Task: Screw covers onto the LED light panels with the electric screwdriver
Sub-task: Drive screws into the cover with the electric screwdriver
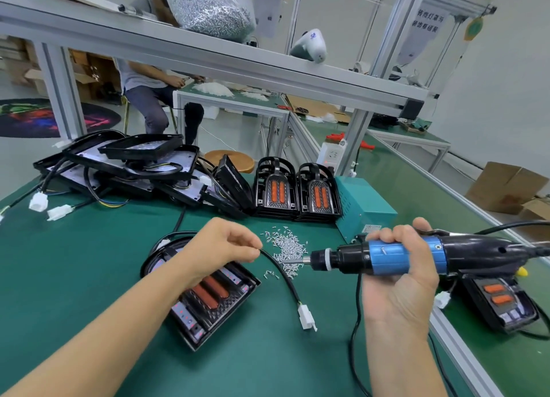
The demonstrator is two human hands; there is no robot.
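Light panel (208, 295) partly under forearm, screwdriver (416, 255) rear cut off

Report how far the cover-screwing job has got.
Done, apparently: one covered panel lies set aside at right. In hand: the right hand grips the electric screwdriver, bit at the loose screws; the left hand pinches the cable of the panel below it. Left: a heap of open panels.

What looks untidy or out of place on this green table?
The screws lie loose in a scattered heap on the mat, with a few strays nearer the panel. At the back left, panels are piled crookedly with tangled cables. Nothing looks broken.
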